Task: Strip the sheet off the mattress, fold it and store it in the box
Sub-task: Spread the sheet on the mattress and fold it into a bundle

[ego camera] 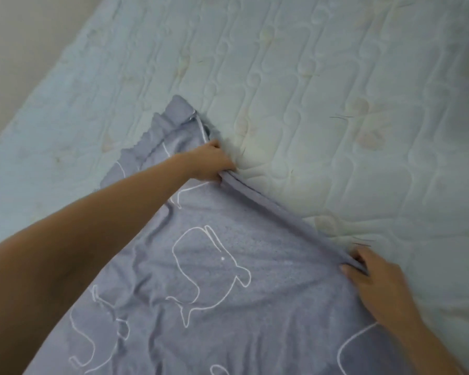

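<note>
Left hand (pixel 210 163) and right hand (pixel 374 278) pinch, fingers curled.

The sheet (pixel 228 293) is running off the bottom edge of the view, so several of its white whale outlines (pixel 344 342) are being cut short. It is also hiding the part of the mattress (pixel 336 77) beneath it. The mattress itself is being cropped by the top and right edges. The left hand (pixel 210 163) is burying its fingertips under the sheet's bunched hem. The right hand (pixel 374 277) is smearing with motion blur, with its fingers partly hiding behind the folded edge. Both forearms are being cut off by the frame. The beige strip (pixel 16 36) at upper left is showing too little to tell wall from floor.
</note>
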